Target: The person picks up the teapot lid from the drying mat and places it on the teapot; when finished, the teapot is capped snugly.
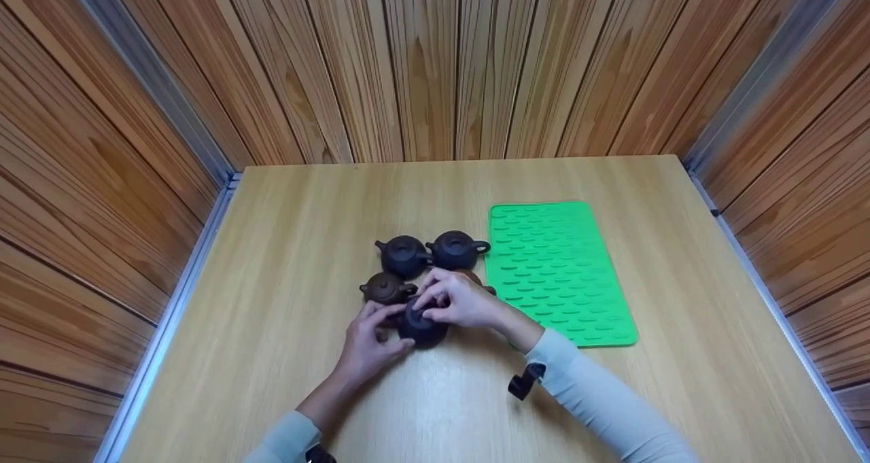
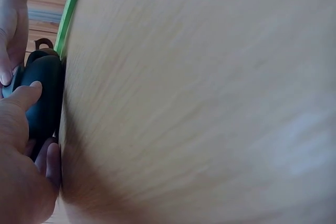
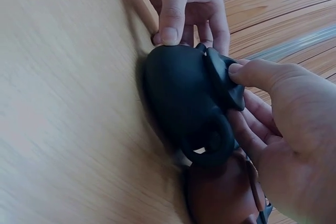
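A black teapot [image 1: 424,334] stands on the table between both hands. My left hand [image 1: 368,347] steadies it from the left, the thumb on its body and the fingers around the spout side. From above, my right hand [image 1: 463,301] pinches the teapot's lid [image 3: 223,80] between thumb and fingers. In the right wrist view the lid sits tilted at the opening, and the round handle [image 3: 223,142] shows below. A reddish-brown teapot [image 3: 218,195] is close beside the black one; in the head view my right hand mostly covers it.
Two more black teapots [image 1: 404,256] [image 1: 454,249] stand behind the hands, with a small dark brown teapot [image 1: 385,288] in front of them. A green textured mat [image 1: 561,272] lies to the right. Wood-panelled walls [image 1: 421,62] enclose the table [image 1: 306,245].
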The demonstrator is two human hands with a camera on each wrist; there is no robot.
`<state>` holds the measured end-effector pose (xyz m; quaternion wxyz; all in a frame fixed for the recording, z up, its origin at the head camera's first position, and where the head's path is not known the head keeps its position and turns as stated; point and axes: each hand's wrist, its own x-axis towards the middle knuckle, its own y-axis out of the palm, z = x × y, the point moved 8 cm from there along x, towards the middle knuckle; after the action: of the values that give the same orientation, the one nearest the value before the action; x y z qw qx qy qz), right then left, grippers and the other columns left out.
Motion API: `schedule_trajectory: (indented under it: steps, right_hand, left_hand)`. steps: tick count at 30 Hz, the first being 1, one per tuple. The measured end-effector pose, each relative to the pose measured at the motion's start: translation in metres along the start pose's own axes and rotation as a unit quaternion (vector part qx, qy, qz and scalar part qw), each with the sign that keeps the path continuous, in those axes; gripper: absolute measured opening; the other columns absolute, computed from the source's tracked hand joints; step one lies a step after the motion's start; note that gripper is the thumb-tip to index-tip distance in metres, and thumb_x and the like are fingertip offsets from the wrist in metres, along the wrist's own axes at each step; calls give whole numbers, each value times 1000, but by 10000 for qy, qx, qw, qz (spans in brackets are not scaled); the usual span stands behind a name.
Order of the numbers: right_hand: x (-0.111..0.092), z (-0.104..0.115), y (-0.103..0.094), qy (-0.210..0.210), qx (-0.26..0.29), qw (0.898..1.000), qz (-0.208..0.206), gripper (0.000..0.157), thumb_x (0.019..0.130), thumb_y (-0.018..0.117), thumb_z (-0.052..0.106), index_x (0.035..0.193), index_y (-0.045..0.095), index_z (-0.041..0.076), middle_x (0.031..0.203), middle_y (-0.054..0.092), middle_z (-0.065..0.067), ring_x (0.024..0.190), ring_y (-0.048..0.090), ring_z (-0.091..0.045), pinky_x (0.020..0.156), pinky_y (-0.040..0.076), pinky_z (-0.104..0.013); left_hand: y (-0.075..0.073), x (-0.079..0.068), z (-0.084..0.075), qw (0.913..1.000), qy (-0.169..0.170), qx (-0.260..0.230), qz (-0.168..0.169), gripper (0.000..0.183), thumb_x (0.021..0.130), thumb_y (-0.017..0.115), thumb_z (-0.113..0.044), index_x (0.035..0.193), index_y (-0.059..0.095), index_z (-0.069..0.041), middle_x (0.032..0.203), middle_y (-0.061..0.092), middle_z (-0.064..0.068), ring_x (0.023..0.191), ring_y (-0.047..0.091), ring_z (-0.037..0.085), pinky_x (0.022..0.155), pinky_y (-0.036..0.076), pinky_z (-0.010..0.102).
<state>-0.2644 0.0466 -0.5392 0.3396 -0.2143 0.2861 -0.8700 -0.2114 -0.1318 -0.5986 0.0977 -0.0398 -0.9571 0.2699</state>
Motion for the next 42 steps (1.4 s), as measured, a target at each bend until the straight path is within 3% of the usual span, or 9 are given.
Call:
schedule_trajectory:
  steps: [8,26,35,42]
  right_hand:
    - [0,-2,3,13,-11,10000,-29,17,97,84,7,114,89,8,127,78,-16,122,72,-32,102,57,-29]
    - [-1,-1,6,52,-164,9997,171,24,97,85,10,121,87,10,129,76,-17,122,72,-32,105,54,-31]
    - [-2,-1,0,28,-87,10000,32,24,98,84,11,122,87,10,128,76,-16,116,71,-27,98,56,-30]
    - [-7,-1,-6,132,159,9996,166,26,100,83,13,126,85,10,137,78,-18,124,73,-30,104,64,-46]
  left_hand:
    - [-1,1,1,10000,-2,30,-22,60,81,101,-12,137,79,-10,119,66,10,103,66,20,81,55,22]
    - [-2,-1,1,10000,-40,2,-43,59,81,101,-11,137,79,-12,120,68,10,105,67,22,81,56,22]
    - [-3,0,-6,9995,295,98,-81,59,81,102,-12,136,79,-10,119,68,8,103,71,22,82,59,25]
    - [-6,-2,-10,9981,611,112,-27,58,83,101,-10,137,78,-9,125,74,10,107,78,26,90,65,35]
